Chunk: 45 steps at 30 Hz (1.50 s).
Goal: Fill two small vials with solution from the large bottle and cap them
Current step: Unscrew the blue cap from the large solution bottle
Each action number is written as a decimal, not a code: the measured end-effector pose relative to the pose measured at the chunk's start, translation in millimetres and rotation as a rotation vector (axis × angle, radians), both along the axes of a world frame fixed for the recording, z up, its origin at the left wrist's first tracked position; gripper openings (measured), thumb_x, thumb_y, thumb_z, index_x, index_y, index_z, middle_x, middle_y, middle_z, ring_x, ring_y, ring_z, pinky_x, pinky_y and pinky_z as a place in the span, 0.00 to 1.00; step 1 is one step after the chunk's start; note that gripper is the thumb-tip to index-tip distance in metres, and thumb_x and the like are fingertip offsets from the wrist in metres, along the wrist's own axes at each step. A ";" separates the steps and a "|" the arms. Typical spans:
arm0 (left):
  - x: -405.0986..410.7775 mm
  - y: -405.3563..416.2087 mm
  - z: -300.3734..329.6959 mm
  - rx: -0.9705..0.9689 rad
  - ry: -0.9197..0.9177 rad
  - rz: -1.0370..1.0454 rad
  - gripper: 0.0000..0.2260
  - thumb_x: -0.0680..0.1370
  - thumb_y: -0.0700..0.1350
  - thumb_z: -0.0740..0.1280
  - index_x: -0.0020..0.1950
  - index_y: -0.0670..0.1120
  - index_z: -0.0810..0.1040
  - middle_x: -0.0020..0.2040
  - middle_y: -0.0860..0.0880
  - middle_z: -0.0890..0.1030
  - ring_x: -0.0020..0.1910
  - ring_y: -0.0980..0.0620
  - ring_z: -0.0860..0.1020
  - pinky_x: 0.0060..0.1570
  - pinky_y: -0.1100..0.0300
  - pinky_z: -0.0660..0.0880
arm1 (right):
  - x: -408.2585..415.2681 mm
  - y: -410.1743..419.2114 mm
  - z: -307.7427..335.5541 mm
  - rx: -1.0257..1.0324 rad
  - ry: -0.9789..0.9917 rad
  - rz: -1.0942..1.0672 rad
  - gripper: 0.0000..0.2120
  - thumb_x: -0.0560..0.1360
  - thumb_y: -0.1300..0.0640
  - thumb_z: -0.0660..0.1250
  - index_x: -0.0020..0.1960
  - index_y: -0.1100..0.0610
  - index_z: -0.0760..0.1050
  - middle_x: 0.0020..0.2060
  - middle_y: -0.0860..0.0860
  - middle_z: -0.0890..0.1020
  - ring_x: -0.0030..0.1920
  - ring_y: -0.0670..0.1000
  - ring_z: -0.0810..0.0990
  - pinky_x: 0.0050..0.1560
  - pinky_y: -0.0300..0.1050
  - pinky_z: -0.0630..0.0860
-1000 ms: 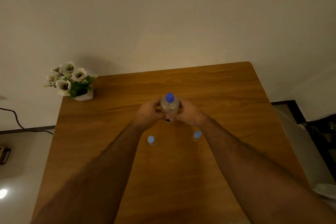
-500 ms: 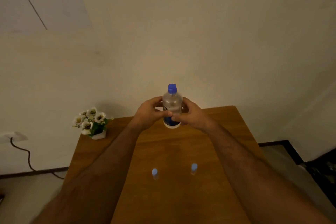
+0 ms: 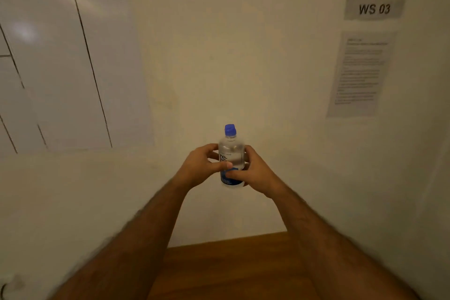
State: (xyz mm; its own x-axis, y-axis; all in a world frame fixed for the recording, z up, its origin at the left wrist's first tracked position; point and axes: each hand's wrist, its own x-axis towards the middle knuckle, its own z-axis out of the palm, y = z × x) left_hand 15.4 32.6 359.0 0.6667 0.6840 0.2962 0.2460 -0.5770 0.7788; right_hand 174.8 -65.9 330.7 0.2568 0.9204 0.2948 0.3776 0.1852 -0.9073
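The large clear bottle (image 3: 231, 153), with a blue cap (image 3: 230, 129) and a blue-and-white label, is held upright in the air in front of the wall. My left hand (image 3: 199, 168) grips its left side, thumb across the front. My right hand (image 3: 253, 173) grips its right side and lower part. The cap is on. Both small vials are out of view.
The far part of the wooden table (image 3: 231, 268) shows at the bottom between my forearms. On the wall at the upper right hang a "WS 03" sign (image 3: 374, 8) and a printed sheet (image 3: 360, 73). A white panelled surface (image 3: 60, 68) fills the upper left.
Both hands have lifted the bottle off the table and higher. The view has tilted up toward the wall, so the vials and the flower pot have dropped out of sight.
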 end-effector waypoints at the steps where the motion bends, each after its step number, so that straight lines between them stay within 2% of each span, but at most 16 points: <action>1: -1.3 -0.1 13.7 0.027 0.009 -0.009 0.28 0.69 0.54 0.76 0.68 0.53 0.73 0.56 0.51 0.82 0.53 0.53 0.80 0.54 0.48 0.79 | -0.2 0.3 11.0 0.017 -0.003 -0.007 0.32 0.69 0.53 0.78 0.67 0.46 0.65 0.60 0.46 0.77 0.58 0.49 0.79 0.45 0.42 0.81; 4: -6.2 -1.8 52.9 0.081 0.016 -0.042 0.31 0.70 0.54 0.75 0.71 0.54 0.70 0.55 0.53 0.82 0.53 0.54 0.80 0.51 0.52 0.79 | -2.4 0.7 41.5 0.082 -0.001 -0.040 0.32 0.69 0.50 0.77 0.67 0.44 0.65 0.60 0.45 0.76 0.55 0.47 0.79 0.41 0.43 0.82; 8: -12.0 -3.5 97.4 0.103 -0.066 -0.018 0.28 0.74 0.52 0.73 0.72 0.51 0.69 0.55 0.52 0.82 0.48 0.55 0.82 0.41 0.62 0.78 | -0.6 1.2 80.9 0.132 -0.023 -0.074 0.31 0.69 0.53 0.77 0.66 0.44 0.65 0.61 0.46 0.76 0.57 0.50 0.78 0.44 0.47 0.83; 12: -17.8 -5.4 133.2 0.155 -0.108 0.024 0.23 0.77 0.50 0.70 0.70 0.50 0.71 0.53 0.52 0.82 0.47 0.55 0.82 0.41 0.62 0.78 | 3.4 -1.8 116.8 0.156 -0.089 -0.095 0.32 0.70 0.53 0.76 0.69 0.46 0.64 0.63 0.48 0.75 0.59 0.52 0.77 0.43 0.47 0.83; 15: -22.5 -8.9 157.2 0.193 -0.165 0.037 0.19 0.78 0.49 0.68 0.69 0.48 0.73 0.50 0.55 0.81 0.47 0.56 0.82 0.40 0.63 0.78 | 3.7 -5.0 136.5 0.172 -0.088 -0.088 0.32 0.70 0.53 0.76 0.69 0.47 0.65 0.62 0.49 0.75 0.56 0.51 0.78 0.40 0.47 0.83; 20: -16.9 -22.1 209.3 0.314 -0.266 0.055 0.17 0.78 0.48 0.68 0.67 0.47 0.75 0.50 0.53 0.82 0.48 0.56 0.81 0.40 0.61 0.80 | 1.5 -8.2 149.5 0.173 -0.059 -0.071 0.31 0.70 0.53 0.76 0.68 0.48 0.65 0.60 0.49 0.76 0.54 0.51 0.79 0.38 0.51 0.84; 24: -5.7 -34.5 245.0 0.386 -0.143 -0.006 0.19 0.78 0.44 0.68 0.69 0.49 0.73 0.60 0.49 0.79 0.53 0.52 0.79 0.39 0.62 0.78 | -3.0 -8.5 145.4 0.145 -0.065 -0.060 0.32 0.71 0.53 0.76 0.69 0.48 0.65 0.61 0.50 0.75 0.55 0.54 0.79 0.39 0.53 0.84; 28: 2.6 -39.1 257.6 0.402 0.084 -0.079 0.17 0.79 0.41 0.67 0.68 0.48 0.75 0.61 0.49 0.79 0.55 0.51 0.78 0.42 0.60 0.79 | -5.5 -11.6 143.0 0.113 -0.098 -0.049 0.32 0.71 0.53 0.76 0.69 0.47 0.64 0.61 0.49 0.75 0.56 0.54 0.79 0.38 0.50 0.84; 32: 6.3 -37.3 257.2 0.423 0.185 -0.124 0.15 0.79 0.40 0.67 0.65 0.46 0.77 0.56 0.50 0.81 0.49 0.56 0.80 0.39 0.64 0.79 | -4.8 -16.3 144.0 0.091 -0.124 -0.042 0.32 0.71 0.54 0.75 0.69 0.47 0.63 0.60 0.48 0.75 0.56 0.54 0.79 0.40 0.51 0.84; 38: 11.6 -31.9 251.4 0.454 0.129 -0.096 0.11 0.77 0.42 0.70 0.59 0.43 0.81 0.46 0.50 0.83 0.41 0.59 0.81 0.32 0.70 0.76 | -3.2 -19.0 143.8 0.088 -0.149 -0.064 0.32 0.71 0.54 0.75 0.70 0.49 0.63 0.63 0.50 0.75 0.57 0.55 0.79 0.43 0.54 0.84; 42: 17.3 -30.2 248.8 0.507 0.130 -0.023 0.08 0.74 0.48 0.73 0.49 0.46 0.83 0.43 0.49 0.85 0.38 0.57 0.82 0.29 0.69 0.75 | -3.0 -17.9 142.0 0.100 -0.168 -0.080 0.32 0.71 0.54 0.75 0.69 0.48 0.63 0.62 0.49 0.75 0.56 0.54 0.79 0.42 0.51 0.84; 45: 21.2 -29.9 246.1 0.536 0.198 0.056 0.12 0.72 0.55 0.74 0.43 0.47 0.81 0.39 0.51 0.83 0.35 0.56 0.81 0.26 0.69 0.73 | -3.7 -16.6 137.8 0.089 -0.166 -0.079 0.31 0.71 0.53 0.75 0.69 0.47 0.63 0.61 0.47 0.74 0.56 0.53 0.78 0.41 0.50 0.84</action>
